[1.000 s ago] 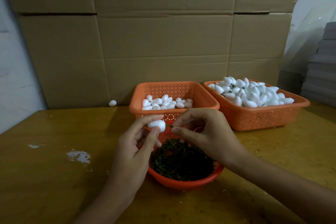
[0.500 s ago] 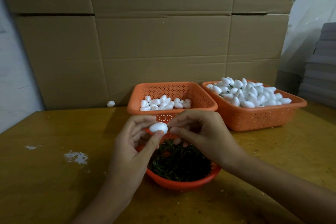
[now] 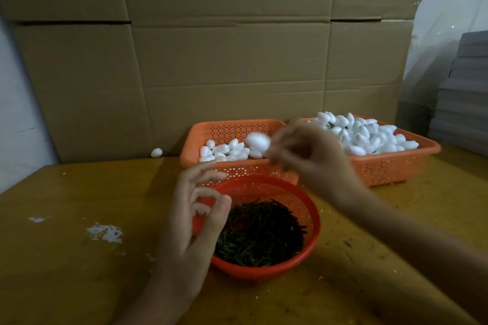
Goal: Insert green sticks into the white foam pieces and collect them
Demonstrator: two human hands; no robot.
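My right hand [image 3: 309, 158] is raised and blurred above the table, pinching a white foam piece [image 3: 258, 141] at its fingertips, in front of the two rectangular baskets. My left hand [image 3: 194, 216] hovers beside the round orange basket [image 3: 306, 248] of dark green sticks [image 3: 260, 232]; its fingers are loosely curled and hold nothing. The middle orange basket [image 3: 208, 134] has a low layer of white foam pieces [image 3: 224, 150]. The right orange basket [image 3: 396, 166] is heaped with white foam pieces [image 3: 369, 134].
A stray foam piece [image 3: 156, 152] lies at the foot of the cardboard wall [image 3: 237, 60]. White smears [image 3: 105, 232] mark the wooden table [image 3: 79, 272] on the left. Grey stacked sheets [image 3: 462, 87] stand at the right.
The foam piece has passed from my left hand to my right hand, which has lifted it up and back toward the baskets. My left hand has let go and dropped slightly.
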